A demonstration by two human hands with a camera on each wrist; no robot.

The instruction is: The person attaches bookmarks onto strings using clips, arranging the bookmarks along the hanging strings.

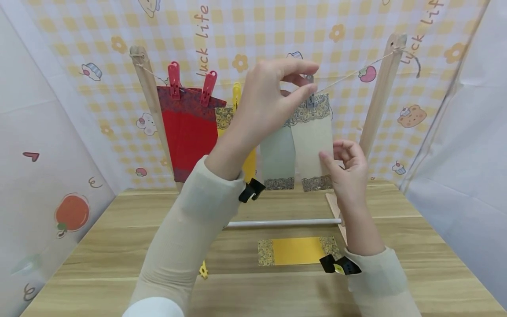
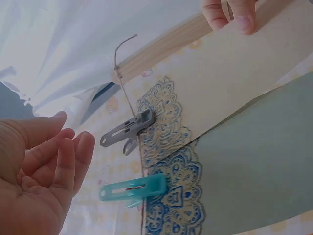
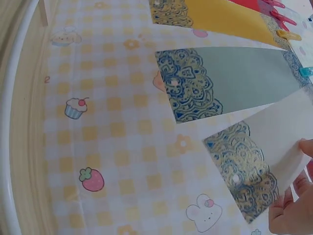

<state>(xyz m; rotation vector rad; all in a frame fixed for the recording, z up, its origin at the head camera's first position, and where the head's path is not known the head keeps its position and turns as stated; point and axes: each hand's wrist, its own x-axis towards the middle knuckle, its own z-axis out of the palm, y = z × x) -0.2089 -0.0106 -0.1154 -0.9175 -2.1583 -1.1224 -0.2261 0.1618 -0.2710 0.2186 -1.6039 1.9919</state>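
Note:
A cream paper strip (image 1: 313,145) with patterned ends hangs from a string (image 1: 348,75). A grey clothespin (image 2: 128,129) clamps its top edge there. My left hand (image 1: 269,90) hovers beside that clothespin; a gap between them shows in the left wrist view, and its loosely bent fingers hold nothing. Lower down, my right hand (image 1: 350,174) pinches the cream strip's right edge, thumb in front and fingers behind. Overlapped by the cream one, a grey-green strip (image 3: 244,73) hangs from a teal clothespin (image 2: 134,188).
Further left, red strips (image 1: 190,141) hang from red clothespins (image 1: 207,88), then a yellow strip under a yellow clothespin (image 1: 236,93). Wooden posts (image 1: 382,88) carry the string. On the table lie another yellow strip (image 1: 296,251) and a yellow piece (image 1: 203,269), behind them a white rod (image 1: 283,223).

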